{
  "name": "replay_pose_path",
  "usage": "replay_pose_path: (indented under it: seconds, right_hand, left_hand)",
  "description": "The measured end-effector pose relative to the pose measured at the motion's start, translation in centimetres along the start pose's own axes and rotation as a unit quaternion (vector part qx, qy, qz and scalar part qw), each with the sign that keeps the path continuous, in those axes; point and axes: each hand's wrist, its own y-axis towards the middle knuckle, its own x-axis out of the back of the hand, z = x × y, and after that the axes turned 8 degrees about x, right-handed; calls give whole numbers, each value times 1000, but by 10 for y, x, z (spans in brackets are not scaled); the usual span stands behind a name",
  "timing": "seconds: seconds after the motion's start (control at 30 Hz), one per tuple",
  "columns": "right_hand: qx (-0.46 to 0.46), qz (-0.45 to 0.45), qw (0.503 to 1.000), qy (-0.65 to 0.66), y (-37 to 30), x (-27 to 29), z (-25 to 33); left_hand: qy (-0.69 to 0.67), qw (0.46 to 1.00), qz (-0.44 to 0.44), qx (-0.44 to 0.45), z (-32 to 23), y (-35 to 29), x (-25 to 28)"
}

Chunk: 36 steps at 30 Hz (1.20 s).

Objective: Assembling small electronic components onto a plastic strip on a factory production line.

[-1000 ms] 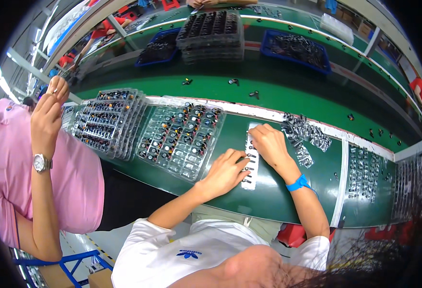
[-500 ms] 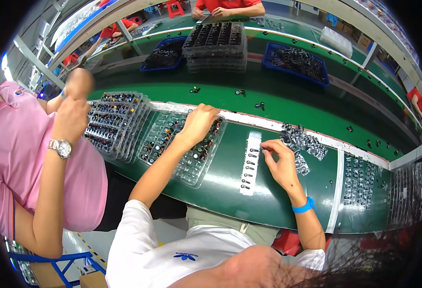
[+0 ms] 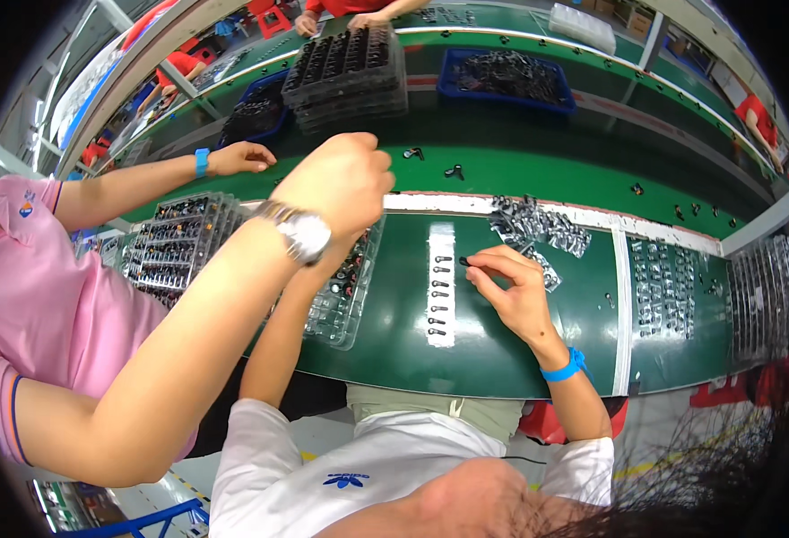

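My right hand (image 3: 518,289), with a blue wristband, pinches a small black earbud-like part (image 3: 463,261) between thumb and fingertips. It hovers just right of a white strip (image 3: 442,235), on which several similar black parts lie in a column. My left hand (image 3: 337,255) is over a clear plastic tray (image 3: 348,330) holding black and coloured round parts. A co-worker's hand (image 3: 341,184) with a metal watch crosses above it and hides its fingers. Beyond my right hand lies a pile of small clear bags (image 3: 538,224).
Left of my tray stands a stack of filled clear trays (image 3: 184,238). Across the green conveyor (image 3: 547,184), with scattered black parts, are a blue bin (image 3: 507,81) and another tray stack (image 3: 345,76). Bagged parts (image 3: 665,287) lie past a white divider (image 3: 623,309).
The co-worker's watch arm has swung right, over my left hand; their other hand now shows above the conveyor. My right hand stays beside the strip. The whole view has shifted slightly.
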Motion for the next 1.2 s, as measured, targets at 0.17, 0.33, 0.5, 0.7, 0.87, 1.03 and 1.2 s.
replay_pose_path:
  seconds: [0.17,0.33,0.5,0.7,0.87,1.03,1.2]
  right_hand:
    - [-15,26,999,-11,-13,3,10]
    - [41,35,998,-37,-16,-3,13]
    - [105,54,989,-93,-20,-4,14]
    - [138,77,982,-107,-24,-5,11]
    - [183,89,964,-173,-22,-6,17]
    - [207,101,949,-217,-22,-4,16]
    - [190,114,955,-196,-25,-4,18]
  left_hand:
    - [-239,947,105,188,-67,-38,11]
    - [-556,777,205,214,-95,-73,-17]
    - [-539,787,227,198,-102,-85,-29]
    - [-481,830,221,174,-107,-84,-26]
    - [-538,791,211,202,-110,-85,-25]
    - [-568,775,196,197,-108,-87,-27]
    - [-581,768,189,191,-113,-83,-24]
